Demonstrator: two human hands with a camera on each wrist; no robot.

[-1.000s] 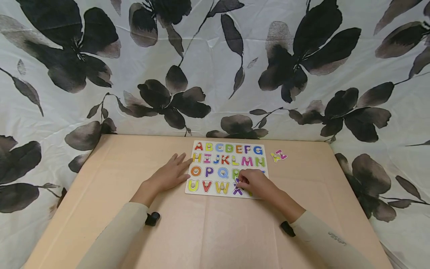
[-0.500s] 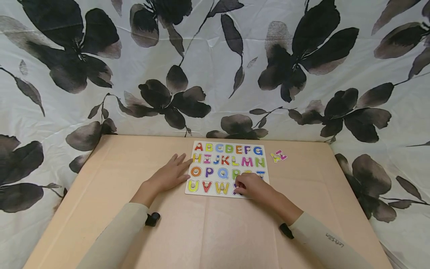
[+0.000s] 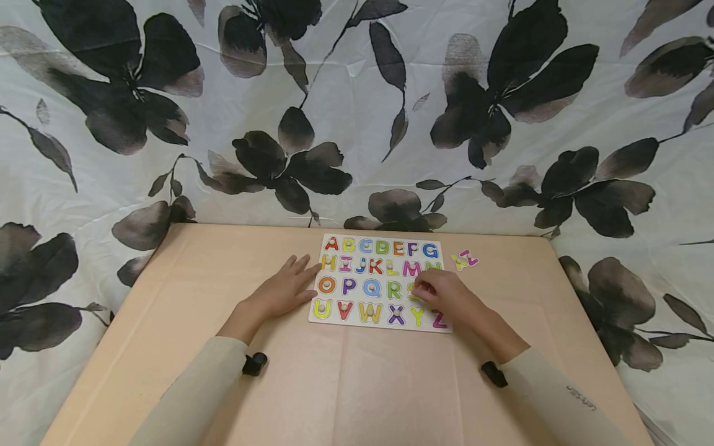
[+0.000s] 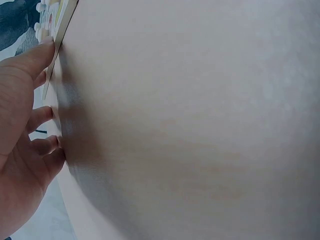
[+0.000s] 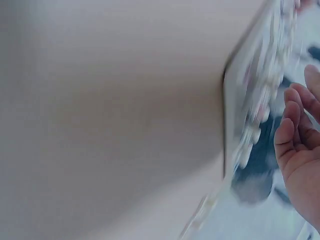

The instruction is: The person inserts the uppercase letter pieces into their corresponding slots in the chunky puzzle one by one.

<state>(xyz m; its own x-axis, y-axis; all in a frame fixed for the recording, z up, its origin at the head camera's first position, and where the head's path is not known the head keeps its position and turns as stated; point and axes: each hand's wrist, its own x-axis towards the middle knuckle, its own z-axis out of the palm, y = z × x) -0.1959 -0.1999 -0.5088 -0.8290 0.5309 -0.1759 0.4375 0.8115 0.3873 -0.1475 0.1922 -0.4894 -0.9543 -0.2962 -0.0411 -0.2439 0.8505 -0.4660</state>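
Observation:
A white alphabet puzzle board [image 3: 359, 297] with colourful knobbed letters lies flat on the table. My left hand [image 3: 281, 291] rests at its left edge, fingers spread; in the left wrist view the thumb [image 4: 37, 57] touches the board's side. Over the right part of the board hovers my right hand [image 3: 449, 294], partly hiding the letters beneath. In the right wrist view its fingers [image 5: 284, 135] are loosely bent and I see nothing held. The purple X [image 3: 396, 314] sits in the bottom row, beside a yellow Y [image 3: 417, 317] and a Z [image 3: 439, 319] partly behind the hand.
Just right of the board lie a small yellow loose piece [image 3: 460, 262] and a pink one [image 3: 470, 256], close together. A light brown covering [image 3: 357, 384] lies on the table. Behind it hangs a white cloth [image 3: 357, 93] with dark flowers.
My right hand has left the X and moved up and to the right, uncovering the X, the Y and part of the Z. The left hand stays in place.

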